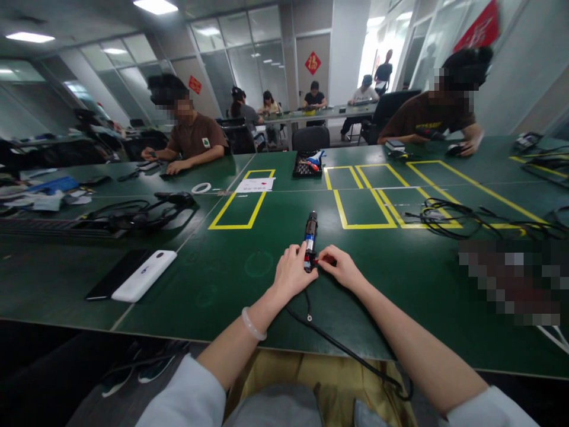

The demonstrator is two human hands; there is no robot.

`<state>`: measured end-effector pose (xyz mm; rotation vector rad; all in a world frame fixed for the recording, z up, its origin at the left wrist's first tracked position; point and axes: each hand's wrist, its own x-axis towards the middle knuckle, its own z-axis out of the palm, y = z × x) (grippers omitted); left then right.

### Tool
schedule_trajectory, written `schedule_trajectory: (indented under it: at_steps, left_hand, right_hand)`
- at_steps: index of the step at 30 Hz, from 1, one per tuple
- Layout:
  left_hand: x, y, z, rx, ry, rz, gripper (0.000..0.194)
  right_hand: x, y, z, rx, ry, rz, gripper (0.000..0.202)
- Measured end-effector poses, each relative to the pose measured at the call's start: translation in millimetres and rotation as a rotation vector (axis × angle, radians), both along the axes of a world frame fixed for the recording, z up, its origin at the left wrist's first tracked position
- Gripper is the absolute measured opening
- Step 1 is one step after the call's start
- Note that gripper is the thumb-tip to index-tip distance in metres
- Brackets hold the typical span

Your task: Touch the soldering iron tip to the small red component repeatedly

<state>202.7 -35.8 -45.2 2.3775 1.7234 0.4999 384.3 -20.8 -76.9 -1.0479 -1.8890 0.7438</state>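
A slim corded power tool (310, 231), its inside exposed, lies on the green table with its dark tip pointing away from me. A silver and blue cylinder, which looks like a motor, shows in its middle. My left hand (293, 270) is closed around the tool's near end. From the right, my right hand (340, 265) pinches a small red part (316, 259) at the tool's side; the fingers partly hide it. A black cord (338, 341) runs from the near end over the table edge. Beside it, a short lead ends in a ring terminal (309, 318).
A white power bank-like block (144, 276) and a dark flat panel lie left. Ahead stands a black tray (306, 164) with parts. Coiled black cables (444, 213) lie right. Yellow tape outlines (368, 226) mark the table. Two people sit opposite.
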Motion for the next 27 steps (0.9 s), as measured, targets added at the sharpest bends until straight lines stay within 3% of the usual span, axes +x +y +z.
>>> schedule_trajectory:
  at_steps: [9, 21, 27]
  left_hand:
    - [-1, 0, -1.8, 0.038, 0.054, -0.011, 0.075]
    - [10, 7, 7.2, 0.077, 0.129, 0.012, 0.069]
    - [-11, 4, 10.0, 0.109, 0.208, -0.013, 0.071]
  right_hand:
    - [-4, -3, 4.0, 0.010, -0.040, 0.000, 0.006]
    - [-1, -9, 12.3, -0.035, 0.014, -0.020, 0.019]
    - [0, -7, 6.1, -0.116, 0.072, -0.036, 0.020]
